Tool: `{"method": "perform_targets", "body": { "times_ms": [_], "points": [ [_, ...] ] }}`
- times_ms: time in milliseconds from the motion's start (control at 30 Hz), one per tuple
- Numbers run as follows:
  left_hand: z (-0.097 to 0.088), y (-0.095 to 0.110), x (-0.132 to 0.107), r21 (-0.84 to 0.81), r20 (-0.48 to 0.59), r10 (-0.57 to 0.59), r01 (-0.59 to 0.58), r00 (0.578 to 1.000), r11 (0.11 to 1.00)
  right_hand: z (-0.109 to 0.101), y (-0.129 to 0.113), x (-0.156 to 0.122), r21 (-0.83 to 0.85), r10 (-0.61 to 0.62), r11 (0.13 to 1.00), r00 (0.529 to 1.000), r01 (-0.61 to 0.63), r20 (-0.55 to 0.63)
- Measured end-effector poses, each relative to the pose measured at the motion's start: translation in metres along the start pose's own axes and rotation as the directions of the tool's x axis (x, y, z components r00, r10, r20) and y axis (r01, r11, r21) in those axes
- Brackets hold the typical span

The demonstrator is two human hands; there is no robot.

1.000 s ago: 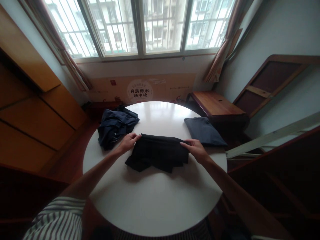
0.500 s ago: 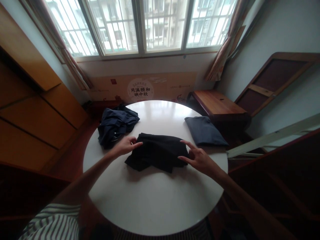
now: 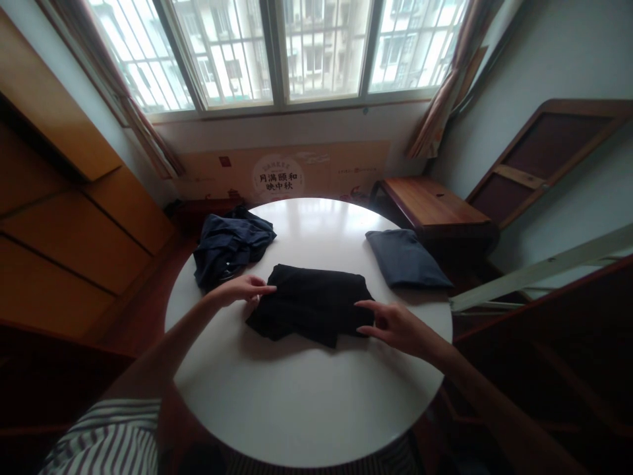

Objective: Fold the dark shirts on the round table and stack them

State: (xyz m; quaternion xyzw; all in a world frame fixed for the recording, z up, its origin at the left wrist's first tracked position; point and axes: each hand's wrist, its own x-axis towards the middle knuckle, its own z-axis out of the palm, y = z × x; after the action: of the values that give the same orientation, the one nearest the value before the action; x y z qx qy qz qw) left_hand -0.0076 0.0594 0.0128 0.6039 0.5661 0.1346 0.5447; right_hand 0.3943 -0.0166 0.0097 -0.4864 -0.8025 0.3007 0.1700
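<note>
Two hands, three cloths, one round white table (image 3: 316,402). Black cloth (image 3: 316,297), one piece, lies folded on the table between the hands; its near edge is uneven, with corners poking out toward the person. Navy cloth (image 3: 230,244), one heap, crumpled, just beyond the left hand. Gray-blue cloth (image 3: 405,258), one piece, folded flat, beyond the right hand and near it.

Left hand (image 3: 244,290): at the black cloth's left edge, thumb stretched toward the right hand, fingers bent; cannot tell if it pinches the fabric. Left forearm slants up and inward from a striped sleeve (image 3: 109,435), the one sleeve clearly seen.

Right hand (image 3: 390,323): at the black cloth's right edge, index and thumb spread apart with tips over the fabric, other fingers curled in; pinch is open, no grip on the cloth. Whether the tips press down, can't tell. Right forearm runs inward from the lower right, bare. Both hands low over the table, roughly level, right one slightly nearer the person.

Past the hands: one bench (image 3: 435,201), far side of the right hand; one poster (image 3: 346,168) and one window (image 3: 237,49) straight beyond both; two curtains (image 3: 430,125), one per side.
</note>
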Motion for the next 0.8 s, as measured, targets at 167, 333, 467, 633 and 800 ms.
{"method": "perform_targets", "body": {
  "times_ms": [167, 333, 467, 633, 800],
  "points": [
    [0.0, 0.008, 0.025, 0.163, -0.287, 0.133, -0.089, 0.949, 0.983, 0.011, -0.03, 0.006, -0.482, -0.355, 0.819, 0.935, 0.31, -0.002],
    [-0.001, 0.016, 0.052, 0.283, -0.359, 0.258, -0.159, 0.897, 0.946, 0.037, -0.055, 0.033, -0.545, -0.496, 0.677, 0.853, 0.495, 0.159],
    [0.0, 0.016, 0.061, 0.273, -0.338, 0.329, -0.242, 0.882, 0.931, 0.049, -0.055, 0.045, -0.553, -0.483, 0.631, 0.834, 0.544, 0.269],
    [0.002, 0.007, 0.063, 0.197, -0.376, 0.291, -0.231, 0.879, 0.953, 0.055, -0.052, 0.037, -0.511, -0.5, 0.611, 0.795, 0.605, 0.343],
    [-0.001, 0.008, 0.064, 0.261, -0.354, 0.269, -0.181, 0.896, 0.948, 0.05, -0.05, 0.037, -0.465, -0.545, 0.65, 0.796, 0.6, 0.265]
  ]
}}
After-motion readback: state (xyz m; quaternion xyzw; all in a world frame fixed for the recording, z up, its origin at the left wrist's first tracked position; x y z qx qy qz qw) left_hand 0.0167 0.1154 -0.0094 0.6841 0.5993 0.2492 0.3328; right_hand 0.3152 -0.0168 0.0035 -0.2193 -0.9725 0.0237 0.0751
